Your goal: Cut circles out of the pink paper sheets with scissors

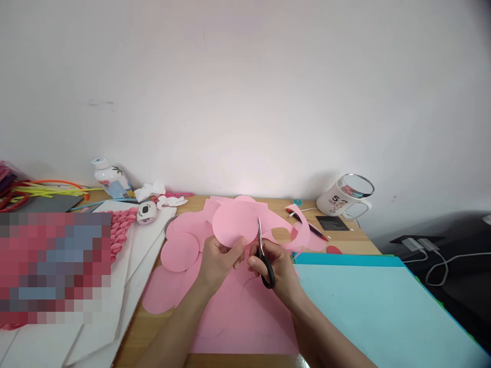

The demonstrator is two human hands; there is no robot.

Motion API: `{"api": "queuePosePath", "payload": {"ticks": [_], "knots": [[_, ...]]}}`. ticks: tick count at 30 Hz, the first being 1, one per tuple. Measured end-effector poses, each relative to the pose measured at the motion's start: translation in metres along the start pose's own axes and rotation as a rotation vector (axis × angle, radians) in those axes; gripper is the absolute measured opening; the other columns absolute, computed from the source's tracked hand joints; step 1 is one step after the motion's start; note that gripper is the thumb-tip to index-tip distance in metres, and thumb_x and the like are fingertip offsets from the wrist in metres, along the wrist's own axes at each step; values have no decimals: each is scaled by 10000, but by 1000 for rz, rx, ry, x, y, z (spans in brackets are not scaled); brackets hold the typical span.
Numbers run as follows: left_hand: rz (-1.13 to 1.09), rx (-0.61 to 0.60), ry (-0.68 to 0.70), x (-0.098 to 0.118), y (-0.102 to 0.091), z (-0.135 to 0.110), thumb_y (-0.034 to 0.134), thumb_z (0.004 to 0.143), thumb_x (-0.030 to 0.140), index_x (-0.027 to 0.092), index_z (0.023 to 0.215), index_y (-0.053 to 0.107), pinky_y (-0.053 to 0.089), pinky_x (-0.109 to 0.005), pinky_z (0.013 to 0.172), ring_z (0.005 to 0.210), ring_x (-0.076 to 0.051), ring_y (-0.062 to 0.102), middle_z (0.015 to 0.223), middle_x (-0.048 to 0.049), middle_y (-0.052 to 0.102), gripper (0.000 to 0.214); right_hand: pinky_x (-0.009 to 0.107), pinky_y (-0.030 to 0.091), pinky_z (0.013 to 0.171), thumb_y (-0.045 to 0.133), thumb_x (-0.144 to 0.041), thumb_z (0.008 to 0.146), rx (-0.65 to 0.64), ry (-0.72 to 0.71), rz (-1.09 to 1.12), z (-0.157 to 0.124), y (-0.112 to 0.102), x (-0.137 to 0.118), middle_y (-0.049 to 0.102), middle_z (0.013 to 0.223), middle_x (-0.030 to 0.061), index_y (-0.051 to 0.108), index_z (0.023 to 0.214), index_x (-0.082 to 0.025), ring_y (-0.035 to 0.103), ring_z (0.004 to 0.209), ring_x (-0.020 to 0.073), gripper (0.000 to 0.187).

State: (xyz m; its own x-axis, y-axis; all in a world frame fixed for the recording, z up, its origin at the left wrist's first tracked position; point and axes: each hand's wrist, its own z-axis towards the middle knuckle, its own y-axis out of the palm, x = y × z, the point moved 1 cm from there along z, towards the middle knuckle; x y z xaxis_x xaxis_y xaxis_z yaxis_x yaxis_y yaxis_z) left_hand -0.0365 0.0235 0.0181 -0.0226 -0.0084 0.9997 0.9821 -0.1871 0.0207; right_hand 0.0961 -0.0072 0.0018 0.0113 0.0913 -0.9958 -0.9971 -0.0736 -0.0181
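My left hand [219,258] pinches the lower edge of a round pink paper piece [235,222] and holds it up above the table. My right hand [273,266] grips black-handled scissors [264,255], blades pointing up along the right edge of that piece. A curled pink offcut strip [301,227] hangs to the right of the blades. Under both hands lies a large pink sheet [245,312]. Several cut pink circles [179,251] lie to the left of my left hand.
A stack of light blue paper [376,312] covers the right of the wooden table [134,332]. A white mug [345,197], a pen [307,223] and a black card sit at the back right. White sheets [126,286], a plastic bottle [109,180] and coloured pipe cleaners lie left.
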Motion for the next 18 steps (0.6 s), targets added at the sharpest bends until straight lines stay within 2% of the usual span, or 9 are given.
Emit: {"api": "queuePosePath", "payload": {"ticks": [6, 12, 15, 18], "knots": [[-42, -22, 32, 2, 1, 0, 551, 794, 299, 171, 398, 430, 333, -220, 441, 361, -60, 371, 357, 47, 421, 434, 226, 286, 439, 648, -395, 758, 3, 18, 15, -2, 2, 1, 424, 488, -61, 488, 623, -193, 352, 456, 93, 291], [-2, 77, -55, 2, 0, -2, 626, 720, 322, 176, 389, 396, 337, -218, 425, 383, -67, 364, 361, 60, 370, 429, 225, 294, 457, 681, -434, 729, -34, 36, 49, -1, 7, -6, 445, 532, -48, 530, 658, -183, 361, 498, 100, 301], [12, 142, -110, 1, 0, -2, 683, 641, 300, 158, 496, 517, 326, -207, 407, 436, -80, 396, 439, 54, 433, 262, 222, 318, 467, 745, -439, 654, 24, 26, 63, 1, 6, -4, 428, 557, -53, 519, 668, -189, 372, 514, 103, 338], [-2, 112, -91, 1, 1, -2, 694, 620, 289, 152, 553, 566, 333, -202, 409, 460, -84, 410, 477, 47, 471, 199, 229, 360, 497, 771, -456, 612, 74, 37, 31, 1, 2, 0, 439, 574, -47, 491, 629, -192, 403, 538, 113, 385]]}}
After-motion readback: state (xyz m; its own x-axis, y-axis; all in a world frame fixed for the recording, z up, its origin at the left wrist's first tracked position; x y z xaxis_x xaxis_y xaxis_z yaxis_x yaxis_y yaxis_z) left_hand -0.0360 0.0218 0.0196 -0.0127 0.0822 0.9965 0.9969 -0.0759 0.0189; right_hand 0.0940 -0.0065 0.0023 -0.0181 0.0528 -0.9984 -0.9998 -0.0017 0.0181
